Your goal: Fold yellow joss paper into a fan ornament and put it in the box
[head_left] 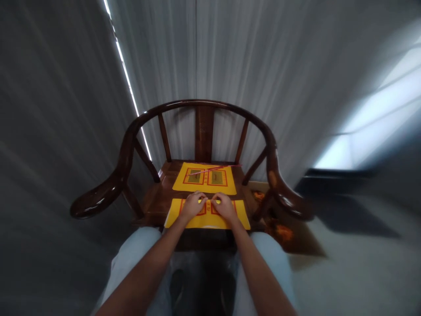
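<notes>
Our hands met at the near yellow sheet's far edge, fingers curled narrowly.

Our left hand (194, 204) and right hand (224, 204) touched the near yellow sheet (210, 221) at the front edge of the chair seat (160, 197); the curved armrail (123, 153) hemmed both sides, with the far sheet (179, 181) behind.

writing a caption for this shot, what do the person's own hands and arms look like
Both the left hand and right hand are bare, with no gloves. The forearms are bare too, with no sleeve, watch or bracelet visible.
</notes>
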Tool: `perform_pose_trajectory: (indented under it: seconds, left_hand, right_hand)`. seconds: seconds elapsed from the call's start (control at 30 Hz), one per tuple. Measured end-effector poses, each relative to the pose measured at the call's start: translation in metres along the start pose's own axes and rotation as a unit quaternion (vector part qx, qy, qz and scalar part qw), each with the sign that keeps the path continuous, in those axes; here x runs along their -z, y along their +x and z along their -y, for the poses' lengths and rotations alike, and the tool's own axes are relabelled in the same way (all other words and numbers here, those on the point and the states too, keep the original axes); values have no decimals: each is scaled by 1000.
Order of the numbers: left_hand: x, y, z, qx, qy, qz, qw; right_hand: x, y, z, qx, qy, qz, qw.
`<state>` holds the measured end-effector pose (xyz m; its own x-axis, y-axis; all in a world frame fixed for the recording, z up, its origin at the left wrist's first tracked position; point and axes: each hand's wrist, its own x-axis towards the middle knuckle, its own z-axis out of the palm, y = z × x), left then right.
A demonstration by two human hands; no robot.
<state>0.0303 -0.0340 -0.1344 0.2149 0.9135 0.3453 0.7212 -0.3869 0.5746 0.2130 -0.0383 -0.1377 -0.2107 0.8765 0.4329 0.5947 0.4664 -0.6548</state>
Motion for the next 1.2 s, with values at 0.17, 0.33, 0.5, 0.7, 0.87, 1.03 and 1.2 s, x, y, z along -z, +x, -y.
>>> perform_pose_trajectory:
  seconds: [0.17, 0.33, 0.5, 0.7, 0.87, 1.03, 1.2]
  left_hand:
    - [-2, 3, -1, 1, 39, 5, 999]
    - [-5, 8, 5, 2, 62, 6, 998]
    - [-6, 13, 11, -2, 78, 16, 997]
    - [-6, 14, 10, -11, 88, 18, 996]
    - [-5, 14, 9, -15, 110, 30, 993]
    - [-3, 16, 7, -12, 143, 53, 988]
    - [-2, 16, -12, -2, 193, 78, 978]
  right_hand:
    - [-3, 2, 7, -2, -43, -10, 999]
    - [-11, 10, 8, -3, -93, -8, 996]
    - [-14, 15, 7, -1, -124, -1, 992]
    - [-14, 13, 7, 7, -169, 10, 986]
    - [-11, 13, 12, 13, -209, 28, 977]
    - [-8, 13, 18, 20, -251, 66, 966]
    - [-13, 17, 30, 26, -289, 117, 950]
